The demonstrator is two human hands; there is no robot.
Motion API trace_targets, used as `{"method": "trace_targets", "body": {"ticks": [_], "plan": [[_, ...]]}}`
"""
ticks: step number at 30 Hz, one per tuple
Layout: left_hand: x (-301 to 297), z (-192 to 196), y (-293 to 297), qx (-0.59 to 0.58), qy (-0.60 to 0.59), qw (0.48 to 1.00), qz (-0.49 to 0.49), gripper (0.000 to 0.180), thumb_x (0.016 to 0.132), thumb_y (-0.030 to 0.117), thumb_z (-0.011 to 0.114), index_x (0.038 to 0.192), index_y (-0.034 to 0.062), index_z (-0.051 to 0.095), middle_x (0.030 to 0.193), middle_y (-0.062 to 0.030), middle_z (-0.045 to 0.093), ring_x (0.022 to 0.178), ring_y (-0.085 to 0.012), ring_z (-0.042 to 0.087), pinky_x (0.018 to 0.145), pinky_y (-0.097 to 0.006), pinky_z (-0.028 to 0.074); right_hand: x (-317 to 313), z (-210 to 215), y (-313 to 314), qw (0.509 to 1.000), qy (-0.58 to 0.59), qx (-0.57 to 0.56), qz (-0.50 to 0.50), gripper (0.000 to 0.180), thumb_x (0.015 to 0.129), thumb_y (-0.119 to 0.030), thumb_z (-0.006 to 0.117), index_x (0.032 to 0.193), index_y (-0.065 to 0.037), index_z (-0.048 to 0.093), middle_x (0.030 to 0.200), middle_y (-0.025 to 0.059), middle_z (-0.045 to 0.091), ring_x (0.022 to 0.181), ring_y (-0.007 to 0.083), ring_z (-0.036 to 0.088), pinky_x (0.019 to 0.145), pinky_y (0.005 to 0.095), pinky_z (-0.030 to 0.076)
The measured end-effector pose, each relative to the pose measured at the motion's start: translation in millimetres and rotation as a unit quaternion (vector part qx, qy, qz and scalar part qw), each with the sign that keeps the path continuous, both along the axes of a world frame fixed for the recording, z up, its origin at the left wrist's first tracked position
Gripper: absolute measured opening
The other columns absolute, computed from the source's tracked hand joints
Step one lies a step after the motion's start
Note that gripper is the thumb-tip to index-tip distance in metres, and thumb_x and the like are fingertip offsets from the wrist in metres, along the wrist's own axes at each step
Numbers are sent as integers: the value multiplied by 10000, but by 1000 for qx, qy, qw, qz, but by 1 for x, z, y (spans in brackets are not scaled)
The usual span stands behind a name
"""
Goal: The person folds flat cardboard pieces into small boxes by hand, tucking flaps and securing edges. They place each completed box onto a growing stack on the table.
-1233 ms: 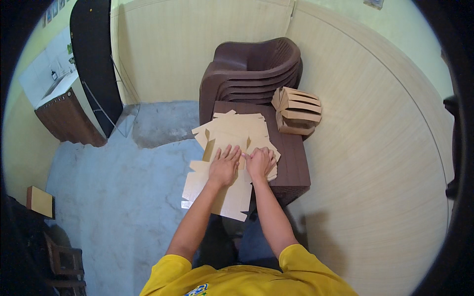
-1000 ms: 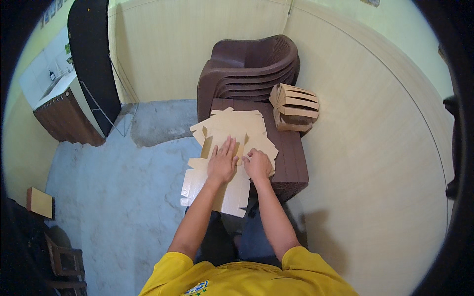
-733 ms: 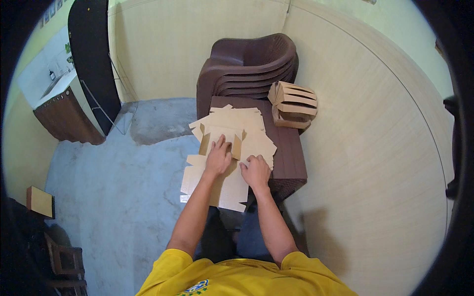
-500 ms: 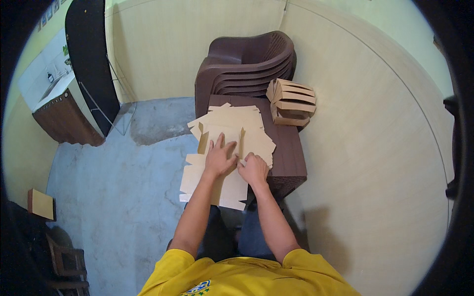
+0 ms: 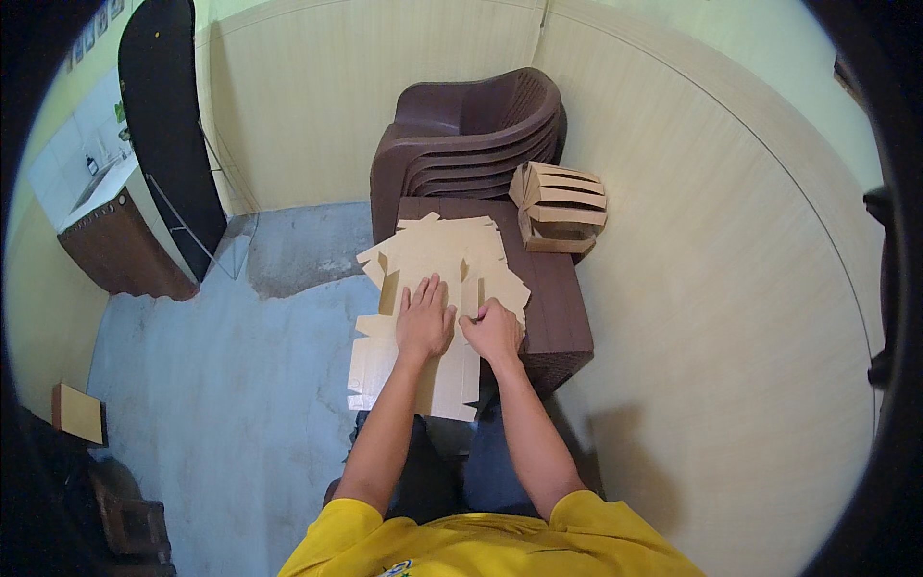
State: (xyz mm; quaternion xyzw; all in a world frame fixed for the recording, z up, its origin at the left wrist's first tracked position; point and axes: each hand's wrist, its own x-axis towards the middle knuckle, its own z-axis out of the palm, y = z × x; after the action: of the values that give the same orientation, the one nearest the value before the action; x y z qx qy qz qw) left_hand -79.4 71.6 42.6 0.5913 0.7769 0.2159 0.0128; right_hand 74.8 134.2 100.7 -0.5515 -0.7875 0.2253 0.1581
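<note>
Head view: right hand (image 5: pixel 494 333) at cardboard blank (image 5: pixel 452 387), grip unclear.

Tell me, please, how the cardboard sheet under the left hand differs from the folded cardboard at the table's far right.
The cardboard sheet lies mostly flat with some flaps raised, while the folded cardboard is bent into a bulky shape. The left hand rests on the cardboard sheet; no hand touches the folded cardboard. Both are tan.
</note>
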Motion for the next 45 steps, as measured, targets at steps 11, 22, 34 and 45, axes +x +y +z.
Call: {"method": "trace_targets", "body": {"ticks": [11,22,34,45], "plan": [[-8,4,-11,31,-37,992,-113,610,1027,400,610,1527,53,574,1698,-122,453,1602,-286,372,1342,-504,238,-34,-30,87,996,-12,79,43,699,831,-303,841,1386,44,597,1111,250,768,1119,424,739,989,502,572],[-11,-12,-3,100,-107,989,1,661,874,375,835,1383,-8,656,1529,-221,569,1511,-409,447,1265,-480,375,-22,-24,83,986,133,-1,105,354,803,-18,714,1154,-38,757,1153,255,763,1098,430,730,983,450,571],[-18,22,-16,130,-168,955,206,1440,537,455,1059,1613,-79,265,1592,-339,392,1432,-470,449,1224,-502,369,-7,-36,24,961,33,141,234,662,870,115,505,1454,-138,690,1488,146,667,1405,318,613,1182,419,495],[-28,4,-32,121,-53,982,135,621,830,310,817,1368,16,715,1677,-245,420,1446,-494,454,1194,-498,433,-1,-49,23,941,-92,165,280,564,970,-84,547,1530,-39,593,1660,124,516,1565,302,437,1296,475,354]]}}
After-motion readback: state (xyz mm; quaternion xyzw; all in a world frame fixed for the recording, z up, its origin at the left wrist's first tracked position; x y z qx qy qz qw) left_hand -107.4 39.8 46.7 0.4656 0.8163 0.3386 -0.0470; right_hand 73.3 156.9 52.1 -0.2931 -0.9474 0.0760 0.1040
